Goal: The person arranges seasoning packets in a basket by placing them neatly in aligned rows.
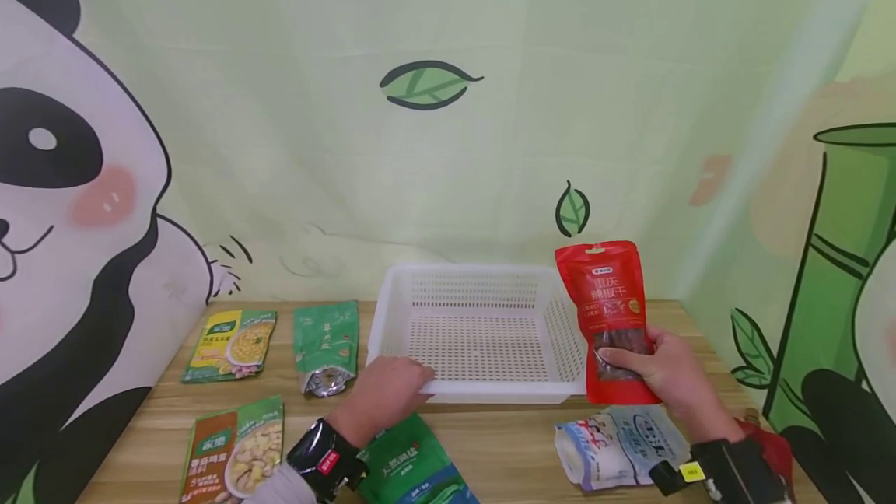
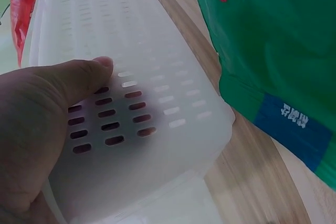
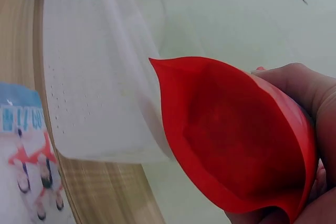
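Observation:
A white plastic basket (image 1: 476,389) with slotted walls stands on the wooden table against the backdrop. My left hand (image 1: 392,393) grips its near rim at the left corner; in the left wrist view the thumb (image 2: 84,80) presses the outer wall and the fingers show dark through the slots. At the basket's right end my right hand (image 1: 675,372) holds a red pouch of dried chilies (image 1: 607,294) upright, thumb across its clear window. The pouch's red bottom (image 3: 226,129) faces the right wrist camera. Inside the basket only bare slotted floor shows.
Left of the basket lie a yellow-green packet (image 1: 231,344), a green pouch (image 1: 325,341) and a brown-green packet (image 1: 234,449). A green salt bag (image 1: 416,461) lies by my left wrist. Under my right forearm are a white-and-blue bag (image 1: 619,446) and something red (image 1: 773,446).

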`<act>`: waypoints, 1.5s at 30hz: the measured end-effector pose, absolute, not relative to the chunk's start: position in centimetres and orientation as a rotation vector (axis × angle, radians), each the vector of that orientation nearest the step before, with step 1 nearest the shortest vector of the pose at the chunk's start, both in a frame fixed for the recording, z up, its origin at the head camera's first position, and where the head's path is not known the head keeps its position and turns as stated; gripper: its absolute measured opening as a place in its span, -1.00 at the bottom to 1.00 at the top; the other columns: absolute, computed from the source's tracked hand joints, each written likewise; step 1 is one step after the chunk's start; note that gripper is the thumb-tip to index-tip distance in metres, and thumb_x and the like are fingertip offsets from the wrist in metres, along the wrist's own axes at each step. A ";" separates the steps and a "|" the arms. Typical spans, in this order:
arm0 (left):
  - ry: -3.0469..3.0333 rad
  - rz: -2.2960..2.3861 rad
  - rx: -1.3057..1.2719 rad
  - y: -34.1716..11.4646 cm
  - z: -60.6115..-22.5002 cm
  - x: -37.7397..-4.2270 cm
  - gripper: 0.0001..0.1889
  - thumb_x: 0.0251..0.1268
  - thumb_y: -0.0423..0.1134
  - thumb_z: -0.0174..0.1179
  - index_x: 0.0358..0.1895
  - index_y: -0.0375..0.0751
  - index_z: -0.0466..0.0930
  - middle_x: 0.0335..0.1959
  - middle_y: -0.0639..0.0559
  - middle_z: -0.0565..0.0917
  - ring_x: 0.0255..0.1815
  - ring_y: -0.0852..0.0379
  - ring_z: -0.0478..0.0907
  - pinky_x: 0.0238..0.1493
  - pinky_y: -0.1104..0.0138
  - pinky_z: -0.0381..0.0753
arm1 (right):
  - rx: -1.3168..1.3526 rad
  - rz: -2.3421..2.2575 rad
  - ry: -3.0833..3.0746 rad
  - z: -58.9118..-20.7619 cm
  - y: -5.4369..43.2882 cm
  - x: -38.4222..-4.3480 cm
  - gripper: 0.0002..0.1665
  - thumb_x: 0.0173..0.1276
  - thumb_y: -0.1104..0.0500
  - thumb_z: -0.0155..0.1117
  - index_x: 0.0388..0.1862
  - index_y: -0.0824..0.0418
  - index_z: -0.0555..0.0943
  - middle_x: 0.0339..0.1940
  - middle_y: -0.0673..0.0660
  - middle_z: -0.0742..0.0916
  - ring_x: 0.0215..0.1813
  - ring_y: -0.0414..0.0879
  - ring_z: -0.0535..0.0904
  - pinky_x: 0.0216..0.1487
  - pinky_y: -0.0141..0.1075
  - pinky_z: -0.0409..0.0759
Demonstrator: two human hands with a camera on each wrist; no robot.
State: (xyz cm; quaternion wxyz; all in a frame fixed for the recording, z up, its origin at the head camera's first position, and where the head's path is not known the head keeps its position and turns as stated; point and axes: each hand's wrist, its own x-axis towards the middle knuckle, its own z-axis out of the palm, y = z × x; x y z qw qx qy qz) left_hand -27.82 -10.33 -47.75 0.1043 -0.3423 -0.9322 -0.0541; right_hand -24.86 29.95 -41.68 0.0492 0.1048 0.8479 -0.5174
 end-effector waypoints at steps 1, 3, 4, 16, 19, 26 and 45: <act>-2.748 -0.160 -1.008 -10.3 -47.7 -27.8 -0.85 0.45 -0.14 0.40 -0.33 -0.04 0.74 -0.47 0.12 0.75 -0.54 0.18 0.61 -0.51 0.32 0.52 | 0.308 -1.584 2.587 -41.7 29.6 -24.7 0.12 0.30 -0.26 0.57 0.55 0.36 0.30 0.38 0.40 0.62 0.17 0.15 0.68 0.09 0.01 0.75; -2.751 -0.159 -1.004 -10.3 -47.7 -27.8 -0.85 0.44 -0.14 0.41 -0.32 -0.05 0.74 -0.47 0.12 0.76 -0.53 0.17 0.61 -0.51 0.32 0.53 | 0.294 -1.594 2.583 -41.5 29.0 -24.5 0.11 0.30 -0.23 0.58 0.55 0.35 0.31 0.37 0.40 0.63 0.18 0.15 0.68 0.09 0.02 0.75; -2.751 -0.158 -1.004 -10.3 -47.7 -27.7 -0.86 0.44 -0.14 0.41 -0.32 -0.05 0.74 -0.46 0.11 0.76 -0.53 0.17 0.61 -0.51 0.31 0.53 | 0.284 -1.601 2.578 -41.5 28.7 -24.3 0.10 0.30 -0.22 0.59 0.55 0.35 0.32 0.37 0.39 0.63 0.17 0.15 0.69 0.09 0.02 0.76; -2.776 -0.259 -1.030 -10.4 -47.2 -27.7 -0.72 0.36 -0.01 0.45 -0.43 -0.01 0.63 -0.58 0.22 0.61 -0.59 0.26 0.42 -0.53 0.32 0.47 | 0.198 -1.615 2.576 -41.3 25.3 -23.2 0.03 0.24 -0.10 0.67 0.52 0.32 0.40 0.30 0.34 0.69 0.17 0.15 0.71 0.09 0.07 0.76; -2.811 -0.336 -1.033 -10.5 -46.9 -27.7 -0.68 0.35 0.08 0.44 -0.43 0.00 0.62 -0.58 0.26 0.57 -0.57 0.28 0.38 -0.51 0.34 0.45 | 0.180 -1.640 2.568 -41.4 24.6 -23.1 0.01 0.24 -0.07 0.68 0.51 0.31 0.41 0.30 0.34 0.69 0.17 0.16 0.71 0.08 0.08 0.76; -2.868 -0.535 -0.971 -10.4 -45.9 -27.8 -0.44 0.43 0.37 0.24 -0.21 -0.11 0.78 -0.53 0.21 0.67 -0.52 0.26 0.52 -0.48 0.35 0.52 | 0.182 -1.629 2.586 -41.5 23.2 -22.7 -0.01 0.20 -0.05 0.71 0.48 0.29 0.45 0.29 0.33 0.70 0.16 0.16 0.71 0.06 0.10 0.77; -2.451 -2.144 -0.625 -4.9 -44.5 -24.9 -0.45 0.56 0.01 0.29 0.41 -0.28 0.56 0.34 -0.18 0.67 0.37 -0.18 0.63 0.29 -0.01 0.66 | 0.133 -1.808 2.463 -42.2 19.1 -21.5 -0.06 0.14 -0.03 0.75 0.42 0.22 0.52 0.22 0.19 0.73 0.14 0.08 0.69 0.09 0.09 0.76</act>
